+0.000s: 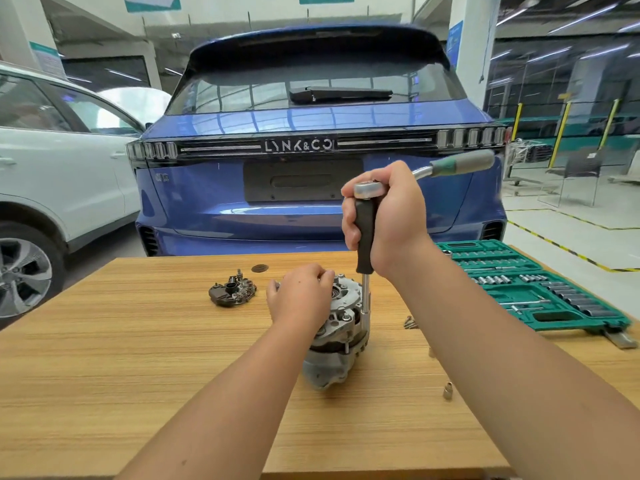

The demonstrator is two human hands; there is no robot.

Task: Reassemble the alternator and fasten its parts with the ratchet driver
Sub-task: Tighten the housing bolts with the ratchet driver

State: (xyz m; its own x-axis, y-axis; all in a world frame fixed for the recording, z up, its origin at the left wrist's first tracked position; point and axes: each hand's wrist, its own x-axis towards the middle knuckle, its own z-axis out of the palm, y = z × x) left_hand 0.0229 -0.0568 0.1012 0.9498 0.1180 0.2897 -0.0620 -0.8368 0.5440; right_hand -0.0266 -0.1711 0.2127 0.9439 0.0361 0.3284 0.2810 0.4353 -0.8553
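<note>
right hand [384,216] wrapped around the black grip of the ratchet driver [365,233], near its top, with the green and grey handle sticking out to the right behind the knuckles. below the grip, a thin metal shaft going straight down to the right edge of the alternator [337,327], probably onto a long bolt there, though the contact point too small to tell. left hand [300,295] lying on top of the alternator, fingers curled over its far edge, holding it steady. alternator standing upright near the middle of the wooden table [138,358]. probably heavy for its size, hard metal, not fragile in the body but with ribs and edges, so likely to turn or tip under the driver if not pressed down; best held from above on the outer casing, away from the small studs. to the left, well apart, a dark part with small pieces [232,291] waiting on the table. to the right, a few screws [410,322] and a loose socket [447,390], then the open green tool case [540,285]. behind the table, a blue car [311,133] and a white car [62,161].
</note>
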